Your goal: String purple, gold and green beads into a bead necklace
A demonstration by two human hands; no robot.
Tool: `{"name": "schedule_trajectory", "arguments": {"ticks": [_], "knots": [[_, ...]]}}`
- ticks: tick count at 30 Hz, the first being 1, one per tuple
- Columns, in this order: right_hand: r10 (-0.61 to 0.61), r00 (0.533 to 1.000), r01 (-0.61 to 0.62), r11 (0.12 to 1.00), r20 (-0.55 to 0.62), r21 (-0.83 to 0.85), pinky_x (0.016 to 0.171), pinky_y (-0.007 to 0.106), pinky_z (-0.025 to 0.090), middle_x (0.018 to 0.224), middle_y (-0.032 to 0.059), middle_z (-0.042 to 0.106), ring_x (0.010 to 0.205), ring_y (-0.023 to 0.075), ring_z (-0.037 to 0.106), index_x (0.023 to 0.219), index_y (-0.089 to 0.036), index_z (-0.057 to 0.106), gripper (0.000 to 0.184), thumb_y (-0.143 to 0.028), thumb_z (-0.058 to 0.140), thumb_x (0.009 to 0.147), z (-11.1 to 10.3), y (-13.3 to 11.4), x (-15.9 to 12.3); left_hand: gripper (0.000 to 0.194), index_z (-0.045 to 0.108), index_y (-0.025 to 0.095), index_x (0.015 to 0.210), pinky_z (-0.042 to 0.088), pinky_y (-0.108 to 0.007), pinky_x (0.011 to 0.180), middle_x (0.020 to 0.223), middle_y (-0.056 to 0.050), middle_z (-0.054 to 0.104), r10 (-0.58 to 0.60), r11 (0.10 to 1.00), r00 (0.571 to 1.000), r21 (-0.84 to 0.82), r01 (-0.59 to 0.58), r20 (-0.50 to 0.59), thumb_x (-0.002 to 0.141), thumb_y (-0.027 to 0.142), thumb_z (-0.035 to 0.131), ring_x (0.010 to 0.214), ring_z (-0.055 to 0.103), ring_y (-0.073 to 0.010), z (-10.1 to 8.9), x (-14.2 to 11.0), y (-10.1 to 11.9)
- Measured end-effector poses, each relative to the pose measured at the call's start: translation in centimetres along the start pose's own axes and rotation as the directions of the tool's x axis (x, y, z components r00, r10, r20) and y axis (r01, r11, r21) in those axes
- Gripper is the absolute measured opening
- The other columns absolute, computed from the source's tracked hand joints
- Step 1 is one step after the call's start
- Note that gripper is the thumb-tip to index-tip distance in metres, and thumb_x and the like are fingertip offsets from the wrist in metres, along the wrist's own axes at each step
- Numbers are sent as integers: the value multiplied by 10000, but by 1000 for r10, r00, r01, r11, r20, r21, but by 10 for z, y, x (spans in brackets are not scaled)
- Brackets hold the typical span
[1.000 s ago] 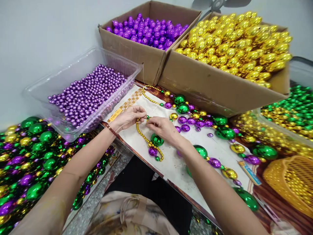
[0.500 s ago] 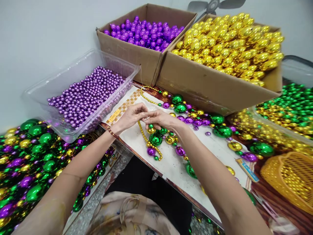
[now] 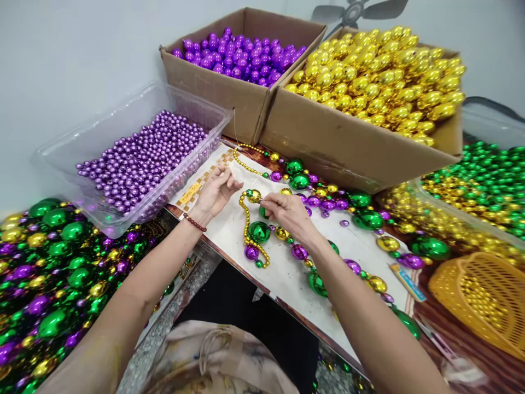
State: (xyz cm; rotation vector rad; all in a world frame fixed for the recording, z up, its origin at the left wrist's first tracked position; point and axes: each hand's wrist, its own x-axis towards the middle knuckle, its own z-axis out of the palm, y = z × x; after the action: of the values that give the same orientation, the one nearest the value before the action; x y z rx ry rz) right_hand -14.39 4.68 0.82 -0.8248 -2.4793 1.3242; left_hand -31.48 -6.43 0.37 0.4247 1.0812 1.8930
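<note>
My left hand [image 3: 218,190], with a dark red beaded bracelet [image 3: 194,222] at its wrist, is raised over the left part of the white cloth. Its fingers are curled and pinched; what they hold is too fine to make out. To the right, my right hand [image 3: 289,214] pinches a bead strand near a gold bead [image 3: 254,195]. From there a chain of small gold beads [image 3: 246,224] curves down the cloth, beside a large green bead [image 3: 260,232] and a purple one [image 3: 251,252]. The pinched spot is mostly hidden by the fingers.
A clear tub [image 3: 135,93] of small purple beads stands left. Behind are cardboard boxes with purple balls [image 3: 241,57] and gold ovals [image 3: 369,76]. Another strand [image 3: 361,219] lies along the back. At right are a yellow basket [image 3: 447,284] and scissors [image 3: 441,339]. Finished-looking strands [image 3: 61,273] heap left.
My hands, which were together over the strand with a thin thread between them, have parted. The left moved up and left, the right moved right. The gold bead end lies in plainer view.
</note>
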Motion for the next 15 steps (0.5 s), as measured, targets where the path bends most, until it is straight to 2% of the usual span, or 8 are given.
{"name": "schedule_trajectory", "arguments": {"ticks": [2, 5, 8, 10, 12, 15], "knots": [[38, 997, -42, 998, 60, 57, 544, 269, 421, 597, 8, 623, 513, 141, 567, 690, -188, 636, 220, -330, 578, 847, -8, -2, -7, 174, 475, 214, 810, 514, -279, 849, 551, 96, 366, -33, 999, 999, -34, 33, -5, 949, 203, 579, 551, 470, -64, 5, 1, 3], [47, 988, -78, 975, 148, 208, 543, 278, 441, 579, 17, 619, 518, 145, 562, 658, -187, 640, 257, -402, 656, 798, -25, -7, -15, 164, 491, 211, 803, 504, -259, 786, 535, 100, 285, -43, 998, 999, -53, 43, -13, 953, 175, 548, 498, 374, -64, 8, 2, 10], [20, 997, -46, 933, 78, 356, 589, 282, 464, 620, 25, 643, 589, 154, 589, 692, -187, 682, 266, -445, 725, 745, -37, -10, -21, 181, 509, 211, 775, 486, -256, 739, 540, 100, 228, -8, 999, 1000, 47, 9, -10, 948, 210, 559, 480, 304, -72, 4, 4, 16], [9, 1000, -17, 912, 21, 409, 601, 281, 454, 609, 15, 631, 593, 149, 577, 699, -189, 686, 261, -445, 724, 737, -39, -8, -22, 134, 570, 213, 808, 436, -237, 648, 540, 94, 258, 64, 976, 998, 205, -65, 14, 941, 227, 565, 478, 278, -81, 1, 2, 18], [18, 1000, -22, 905, 13, 425, 561, 273, 409, 544, -12, 572, 533, 133, 515, 695, -190, 674, 260, -447, 697, 736, -35, -5, -20, 77, 645, 215, 876, 387, -238, 603, 573, 64, 388, 148, 878, 984, 445, -176, 98, 920, 238, 587, 518, 339, -100, -3, -1, 18], [45, 999, -50, 933, 22, 356, 493, 258, 295, 469, -49, 456, 459, 112, 382, 685, -192, 643, 267, -453, 646, 743, -30, -1, -16, 59, 714, 224, 881, 401, -267, 691, 706, 3, 559, 142, 569, 934, 745, -347, 327, 825, 242, 705, 671, 475, -147, -10, -9, 18]]}}
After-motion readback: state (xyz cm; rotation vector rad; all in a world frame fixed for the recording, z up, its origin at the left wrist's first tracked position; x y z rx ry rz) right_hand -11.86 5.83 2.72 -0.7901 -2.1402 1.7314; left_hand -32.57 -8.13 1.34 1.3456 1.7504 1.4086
